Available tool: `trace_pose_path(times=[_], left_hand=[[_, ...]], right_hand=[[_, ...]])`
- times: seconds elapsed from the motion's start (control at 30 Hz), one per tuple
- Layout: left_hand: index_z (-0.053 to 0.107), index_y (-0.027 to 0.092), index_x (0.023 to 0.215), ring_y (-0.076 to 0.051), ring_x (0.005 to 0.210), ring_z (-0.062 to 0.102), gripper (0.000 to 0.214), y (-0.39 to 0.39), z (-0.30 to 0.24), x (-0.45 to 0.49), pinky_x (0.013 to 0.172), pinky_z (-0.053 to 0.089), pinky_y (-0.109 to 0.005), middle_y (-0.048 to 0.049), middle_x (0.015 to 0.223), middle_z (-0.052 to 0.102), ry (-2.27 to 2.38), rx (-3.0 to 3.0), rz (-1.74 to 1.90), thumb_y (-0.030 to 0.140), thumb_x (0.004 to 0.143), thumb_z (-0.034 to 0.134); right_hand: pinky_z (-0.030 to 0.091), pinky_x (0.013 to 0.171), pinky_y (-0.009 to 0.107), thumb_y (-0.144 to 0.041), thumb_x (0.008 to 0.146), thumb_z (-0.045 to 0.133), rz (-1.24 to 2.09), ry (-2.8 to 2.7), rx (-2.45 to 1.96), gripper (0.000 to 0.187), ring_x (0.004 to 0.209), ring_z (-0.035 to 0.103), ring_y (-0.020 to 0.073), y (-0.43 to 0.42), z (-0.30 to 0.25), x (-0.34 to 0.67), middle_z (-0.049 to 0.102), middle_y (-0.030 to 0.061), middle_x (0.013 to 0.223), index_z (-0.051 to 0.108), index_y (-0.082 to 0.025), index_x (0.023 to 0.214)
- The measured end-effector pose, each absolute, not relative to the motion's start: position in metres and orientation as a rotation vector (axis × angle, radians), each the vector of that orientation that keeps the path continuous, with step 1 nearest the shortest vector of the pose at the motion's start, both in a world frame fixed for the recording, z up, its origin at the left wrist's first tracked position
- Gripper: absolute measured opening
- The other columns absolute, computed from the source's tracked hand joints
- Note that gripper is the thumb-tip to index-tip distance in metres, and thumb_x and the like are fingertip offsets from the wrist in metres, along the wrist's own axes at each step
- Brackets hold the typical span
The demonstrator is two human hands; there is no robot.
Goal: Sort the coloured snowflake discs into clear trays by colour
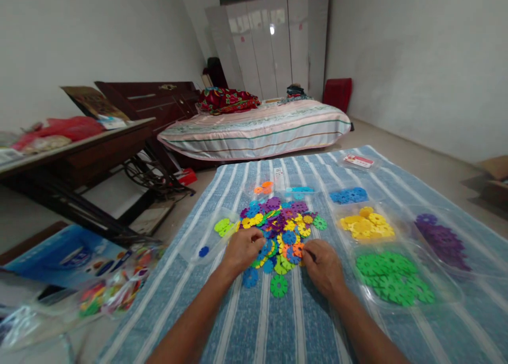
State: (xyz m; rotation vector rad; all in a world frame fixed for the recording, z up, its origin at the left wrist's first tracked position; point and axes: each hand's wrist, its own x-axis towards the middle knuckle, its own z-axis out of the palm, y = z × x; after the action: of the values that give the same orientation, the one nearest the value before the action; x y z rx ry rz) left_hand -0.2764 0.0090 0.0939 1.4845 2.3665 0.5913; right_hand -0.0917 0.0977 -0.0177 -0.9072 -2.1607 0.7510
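Observation:
A heap of mixed coloured snowflake discs (282, 227) lies on a blue striped cloth (301, 321). My left hand (243, 249) rests at the heap's near left edge, fingers curled down among blue and yellow discs. My right hand (323, 265) sits at the near right edge, thumb and forefinger pinched by an orange disc (298, 248). A green disc (279, 285) and a blue disc (250, 277) lie loose between my hands. Clear trays hold sorted green discs (392, 278), yellow discs (367, 224), purple discs (442, 240) and blue discs (349, 195).
A tray on the left holds lime discs (224, 226). A plastic bag of coloured pieces (115, 287) and a blue box (63, 255) lie off the cloth at left. A dark wooden table (75, 157) stands left, a bed (257, 128) behind, a cardboard box (496, 176) at right.

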Motion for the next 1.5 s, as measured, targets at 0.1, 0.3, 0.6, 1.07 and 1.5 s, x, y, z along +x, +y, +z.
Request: trace_pose_path(times=[0.1, 0.3, 0.6, 1.07, 1.5], left_hand=[[0.063, 0.017, 0.072, -0.014, 0.068, 0.055, 0.016, -0.013, 0.086, -0.278, 0.059, 0.036, -0.023, -0.0003, 0.069, 0.060, 2.484, 1.506, 0.392, 0.028, 0.073, 0.052], [0.063, 0.019, 0.089, -0.021, 0.090, 0.058, 0.024, -0.016, 0.072, -0.261, 0.075, 0.040, -0.029, -0.0074, 0.094, 0.061, 2.622, 1.563, 0.037, 0.035, 0.078, 0.050], [0.064, 0.019, 0.089, -0.020, 0.093, 0.058, 0.025, -0.015, 0.077, -0.266, 0.076, 0.039, -0.028, -0.0071, 0.097, 0.063, 2.578, 1.559, -0.020, 0.031, 0.084, 0.043], [0.061, 0.013, 0.059, -0.007, 0.043, 0.047, 0.020, 0.094, 0.122, -0.228, 0.045, 0.033, -0.019, 0.0024, 0.049, 0.055, 2.071, 1.334, 0.819, 0.027, 0.073, 0.058], [0.064, 0.015, 0.076, -0.009, 0.050, 0.052, 0.017, 0.066, 0.100, -0.241, 0.049, 0.039, -0.019, 0.0037, 0.055, 0.057, 2.028, 1.343, 0.937, 0.029, 0.070, 0.056]], right_hand=[[0.036, 0.075, 0.028, -0.022, 0.081, 0.046, 0.742, -2.168, -0.912, 0.019, 0.079, 0.052, 0.0167, 0.097, -0.018, -0.091, 0.061, 0.0033, 0.077, 0.063, -0.020, 0.074], [0.036, 0.073, 0.027, -0.022, 0.080, 0.046, 0.738, -2.180, -0.910, 0.018, 0.078, 0.052, 0.0167, 0.098, -0.018, -0.090, 0.061, 0.0032, 0.076, 0.063, -0.020, 0.074], [0.036, 0.074, 0.028, -0.022, 0.081, 0.046, 0.752, -2.167, -0.921, 0.018, 0.077, 0.052, 0.0168, 0.098, -0.017, -0.091, 0.060, 0.0030, 0.074, 0.062, -0.020, 0.072], [0.035, 0.075, 0.027, -0.021, 0.081, 0.048, 0.746, -2.134, -0.905, 0.016, 0.079, 0.052, 0.0159, 0.097, -0.013, -0.093, 0.061, 0.0023, 0.077, 0.062, -0.019, 0.074], [0.036, 0.075, 0.027, -0.022, 0.081, 0.046, 0.707, -2.158, -0.884, 0.018, 0.079, 0.053, 0.0164, 0.098, -0.013, -0.092, 0.062, 0.0032, 0.077, 0.063, -0.020, 0.074]])
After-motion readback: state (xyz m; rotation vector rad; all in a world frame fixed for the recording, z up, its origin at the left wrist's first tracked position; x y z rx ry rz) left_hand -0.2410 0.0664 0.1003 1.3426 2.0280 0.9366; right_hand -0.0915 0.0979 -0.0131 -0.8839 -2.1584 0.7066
